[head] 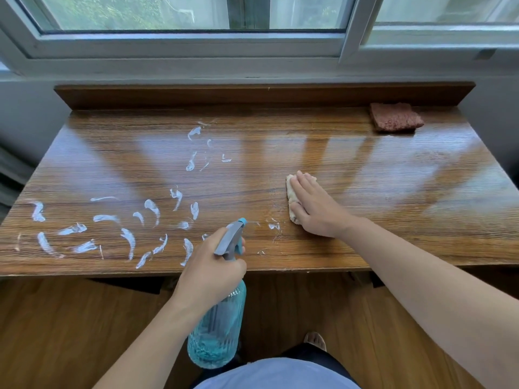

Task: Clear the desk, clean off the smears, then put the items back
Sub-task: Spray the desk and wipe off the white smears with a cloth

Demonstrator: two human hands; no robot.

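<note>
Several white smears (126, 234) cover the left and middle of the wooden desk (393, 178); a few more smears sit higher up near the middle. My left hand (209, 272) grips a blue spray bottle (219, 327) by its neck at the desk's front edge, its grey nozzle pointing over the desk. My right hand (314, 204) lies flat with straight fingers on a pale cream cloth (292, 192), pressing it to the desk right of centre. The right half of the desk looks glossy and free of smears.
A folded reddish-brown cloth (396, 117) lies at the desk's back right corner. A raised wooden ledge (252, 95) runs along the back under a window (196, 29). Wooden floor (56, 332) lies below the front edge.
</note>
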